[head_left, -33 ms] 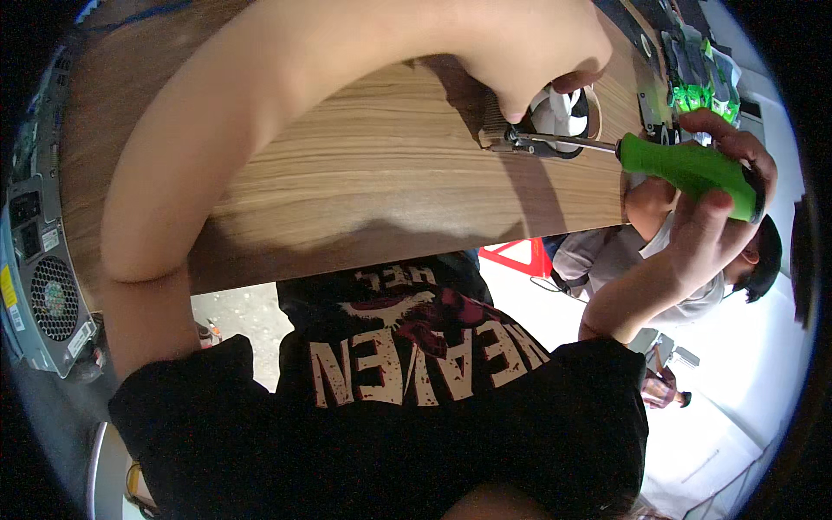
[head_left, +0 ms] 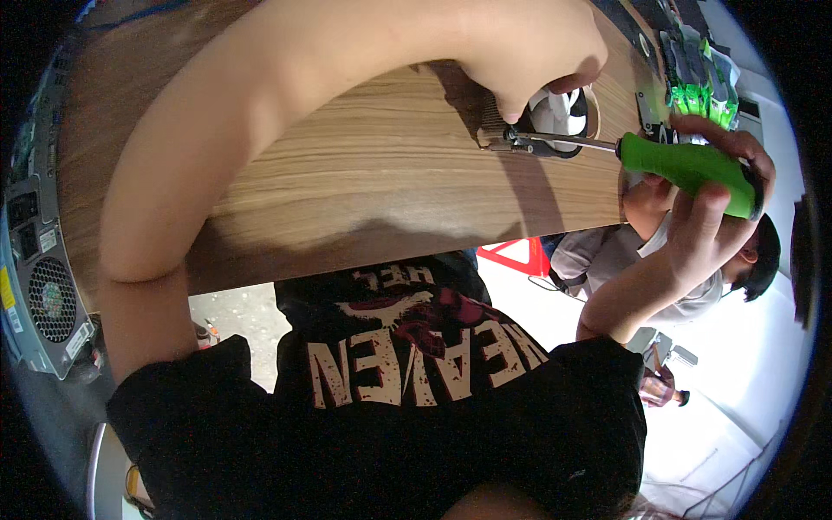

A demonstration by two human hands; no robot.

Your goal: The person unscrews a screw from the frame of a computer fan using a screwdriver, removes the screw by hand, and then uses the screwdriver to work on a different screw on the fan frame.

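Note:
My left hand (head_left: 546, 56) is closed on a cooler with a metal finned heatsink (head_left: 491, 130) and a white-bladed fan in a black frame (head_left: 555, 120), held on the wooden tabletop (head_left: 373, 165). My thumb presses at the fins; my other fingers curl over the fan's far side. My right hand (head_left: 715, 195) is wrapped round a screwdriver with a thick green handle (head_left: 667, 160). Its metal shaft (head_left: 568, 139) reaches left to a small dark fitting (head_left: 511, 134) on the cooler's near side; whether the tip sits in a screw is too small to tell.
A metal computer unit (head_left: 48, 295) stands at the left edge. Green-and-black packages (head_left: 698, 78) and dark tools lie at the back right. A seated person (head_left: 589, 251) is beside the table at right, near a red triangle object (head_left: 511, 256); another person (head_left: 659, 386) is farther off.

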